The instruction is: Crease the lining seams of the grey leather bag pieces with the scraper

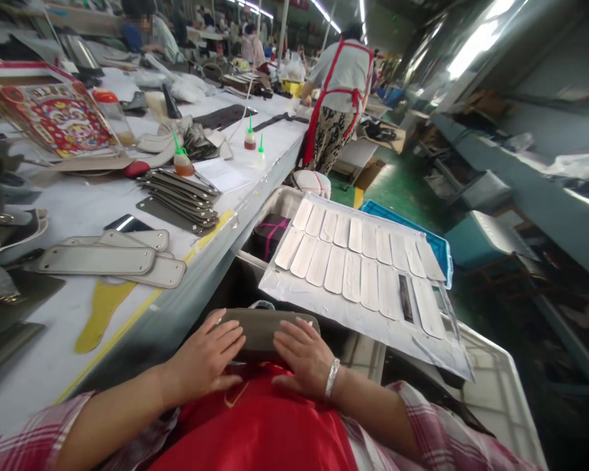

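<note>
A grey-brown leather piece [262,330] with rounded corners lies across my lap, against a red apron [265,418]. My left hand [211,356] rests on its left end, fingers stretched out and thumb apart. On the right end lies my right hand [307,358], its fingers flat and a little spread. A pale loop [262,305] shows just behind the piece; what it belongs to is hidden. Beyond my hands, a white board [294,288] carries two rows of pale round-ended strips [334,268].
Left, the table [122,320] bears pale studded straps [98,260], stacked dark strips [181,199], a yellow template [103,314] and green-tipped bottles [181,160]. White crates [500,386] and a blue crate [442,248] stand under the board. A person in a red-strapped apron [343,85] stands ahead.
</note>
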`<move>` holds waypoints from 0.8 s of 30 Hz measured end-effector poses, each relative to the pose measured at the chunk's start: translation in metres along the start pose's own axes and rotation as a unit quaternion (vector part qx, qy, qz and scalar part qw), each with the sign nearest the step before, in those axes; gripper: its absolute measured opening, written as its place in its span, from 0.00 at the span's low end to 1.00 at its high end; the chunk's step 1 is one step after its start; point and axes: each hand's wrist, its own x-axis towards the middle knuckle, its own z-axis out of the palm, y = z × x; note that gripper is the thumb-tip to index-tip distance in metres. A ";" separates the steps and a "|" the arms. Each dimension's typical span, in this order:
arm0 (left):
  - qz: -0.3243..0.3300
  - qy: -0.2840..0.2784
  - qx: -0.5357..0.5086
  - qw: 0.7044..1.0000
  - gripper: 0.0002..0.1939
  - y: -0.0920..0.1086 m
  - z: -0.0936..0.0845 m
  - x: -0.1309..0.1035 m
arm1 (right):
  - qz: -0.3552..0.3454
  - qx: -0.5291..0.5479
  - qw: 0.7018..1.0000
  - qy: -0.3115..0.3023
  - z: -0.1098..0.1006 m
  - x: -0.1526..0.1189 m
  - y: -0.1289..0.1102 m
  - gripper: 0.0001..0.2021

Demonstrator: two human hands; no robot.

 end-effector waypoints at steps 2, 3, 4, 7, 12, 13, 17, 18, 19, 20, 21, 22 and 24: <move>-0.020 0.018 -0.004 1.000 0.24 0.006 0.005 -0.002 | 0.022 -0.007 1.000 0.009 0.001 -0.006 -0.006 0.27; -0.032 0.028 -0.005 0.999 0.24 0.007 0.006 -0.006 | 0.037 -0.011 0.999 0.010 -0.001 -0.012 -0.006 0.27; -0.045 0.039 -0.008 0.998 0.24 0.006 0.007 -0.009 | 0.053 -0.014 0.998 0.010 -0.004 -0.019 -0.006 0.27; -0.039 0.025 -0.021 0.999 0.25 -0.004 0.004 -0.020 | 0.111 0.007 0.994 0.012 -0.014 -0.036 0.002 0.22; -0.264 0.021 -0.132 0.955 0.22 -0.034 0.005 -0.024 | 0.385 0.181 0.902 0.076 -0.013 -0.036 0.027 0.20; -0.336 0.027 -0.169 0.926 0.24 -0.039 0.008 -0.024 | 0.437 0.254 0.860 0.072 -0.009 -0.034 0.033 0.21; -0.443 -0.006 -0.322 0.837 0.29 -0.047 0.022 -0.022 | 0.467 0.502 0.727 0.011 0.008 -0.025 0.049 0.13; -0.444 -0.006 -0.349 0.825 0.29 -0.046 0.023 -0.021 | 0.463 0.516 0.720 0.011 0.010 -0.022 0.052 0.12; -0.447 -0.001 -0.367 0.816 0.29 -0.044 0.023 -0.019 | 0.464 0.515 0.721 0.016 0.012 -0.021 0.054 0.11; -0.450 0.003 -0.380 0.808 0.29 -0.041 0.021 -0.016 | 0.466 0.511 0.723 0.020 0.012 -0.020 0.055 0.11; -0.450 0.002 -0.389 0.804 0.29 -0.039 0.018 -0.014 | 0.465 0.513 0.722 0.021 0.012 -0.020 0.056 0.12; -0.446 -0.004 -0.395 0.803 0.29 -0.038 0.015 -0.012 | 0.462 0.519 0.719 0.020 0.011 -0.021 0.058 0.13; -0.423 -0.012 -0.394 0.816 0.28 -0.037 0.008 -0.008 | 0.450 0.543 0.709 0.016 0.012 -0.028 0.059 0.17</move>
